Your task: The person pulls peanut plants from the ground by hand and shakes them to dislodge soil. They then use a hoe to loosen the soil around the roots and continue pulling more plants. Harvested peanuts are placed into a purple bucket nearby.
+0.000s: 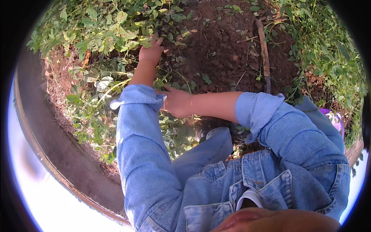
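Note:
My left hand (151,52) reaches into green, leafy plants (118,32) that look like peanut plants. Its visible fingers are spread and point away from me, with some tips among the leaves. Nothing shows in its grasp, though the palm side is hidden. Closer to my body, my right hand (177,102) is low among stems and leaves beside my left cuff. Its thumb is raised, while the other fingers are partly hidden behind the left sleeve (142,98), so a hold cannot be made out. Pale stems (114,87) lie left of my left forearm.
Loose brown soil (217,58) lies ahead. A wooden-handled tool (263,49) with a dark lower end rests on it at the right. More plants (333,49) grow along the right. Dry straw (62,116) borders a brown strip (58,130) at left. My bent jeans-clad leg (207,148) is below my arms.

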{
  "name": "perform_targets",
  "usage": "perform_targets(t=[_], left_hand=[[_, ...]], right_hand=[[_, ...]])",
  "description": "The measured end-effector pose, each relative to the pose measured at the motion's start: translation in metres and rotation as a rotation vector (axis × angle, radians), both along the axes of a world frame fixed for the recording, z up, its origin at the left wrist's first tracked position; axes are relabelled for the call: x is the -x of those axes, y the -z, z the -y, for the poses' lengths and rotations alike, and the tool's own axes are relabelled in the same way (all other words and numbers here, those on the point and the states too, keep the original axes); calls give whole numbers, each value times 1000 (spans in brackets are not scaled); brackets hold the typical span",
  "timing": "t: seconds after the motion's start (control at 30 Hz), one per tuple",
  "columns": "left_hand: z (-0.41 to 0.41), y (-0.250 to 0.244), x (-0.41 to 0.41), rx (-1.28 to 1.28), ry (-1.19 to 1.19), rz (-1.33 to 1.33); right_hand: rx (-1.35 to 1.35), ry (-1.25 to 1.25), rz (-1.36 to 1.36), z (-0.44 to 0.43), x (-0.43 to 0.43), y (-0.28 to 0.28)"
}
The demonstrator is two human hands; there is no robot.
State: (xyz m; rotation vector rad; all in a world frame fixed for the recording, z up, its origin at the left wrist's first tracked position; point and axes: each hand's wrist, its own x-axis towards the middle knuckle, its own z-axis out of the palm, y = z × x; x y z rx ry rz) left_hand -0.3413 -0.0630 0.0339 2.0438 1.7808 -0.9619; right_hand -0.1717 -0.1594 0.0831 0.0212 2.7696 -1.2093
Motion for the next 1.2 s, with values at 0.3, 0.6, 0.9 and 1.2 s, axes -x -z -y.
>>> perform_targets(t=[0.3, 0.6, 0.9, 1.2], left_hand=[[-14, -6, -2, 165, 130, 20], [-10, 34, 17, 131, -73, 192], [10, 17, 32, 17, -198, 175], [43, -36, 69, 567, -619, 109]], right_hand=[[208, 186, -13, 0, -2, 3], [218, 257, -32, 6, -5, 3], [325, 792, -104, -12, -35, 33], [1237, 978, 714, -18, -7, 89]])
